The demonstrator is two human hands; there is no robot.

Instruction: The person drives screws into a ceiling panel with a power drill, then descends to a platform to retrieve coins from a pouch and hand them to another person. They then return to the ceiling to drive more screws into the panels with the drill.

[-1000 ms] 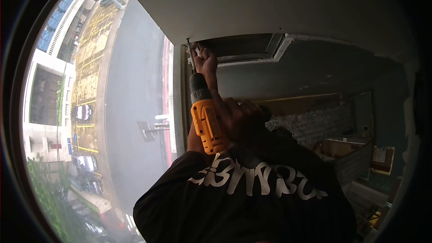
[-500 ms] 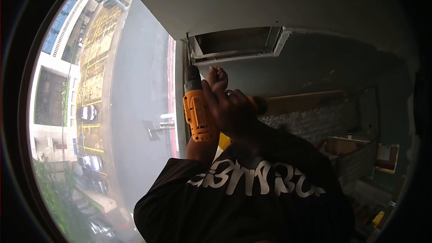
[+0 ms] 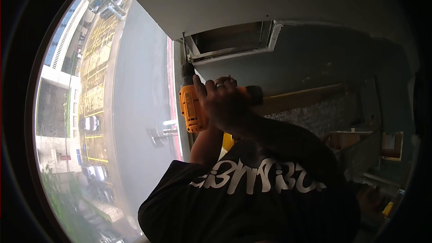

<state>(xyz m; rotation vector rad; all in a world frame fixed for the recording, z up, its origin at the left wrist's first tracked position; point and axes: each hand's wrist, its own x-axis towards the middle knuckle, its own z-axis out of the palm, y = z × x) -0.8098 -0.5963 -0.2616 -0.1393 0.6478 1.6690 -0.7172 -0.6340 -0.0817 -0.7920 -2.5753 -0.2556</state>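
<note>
An orange cordless drill (image 3: 192, 110) with a black chuck points upward, and its long thin bit (image 3: 183, 45) reaches the edge of the pale panel overhead. My right hand (image 3: 227, 105) is wrapped round the drill's handle, one finger stretched along the body toward the chuck. The dark handle end (image 3: 255, 94) sticks out to the right. Behind the drill rises my left forearm; of my left hand (image 3: 231, 81) only curled fingers show past the right hand, and what they hold, if anything, is hidden.
A framed rectangular opening (image 3: 234, 40) lies right of the bit. At the left, a large window (image 3: 139, 76) looks down on a road and parked cars. A long board (image 3: 306, 96) stretches along the dim room at right. Yellow material (image 3: 228, 141) shows beside the left forearm.
The drill and my right hand have shifted slightly up and left in view. The right hand now covers more of my left hand. The view itself has moved a little.
</note>
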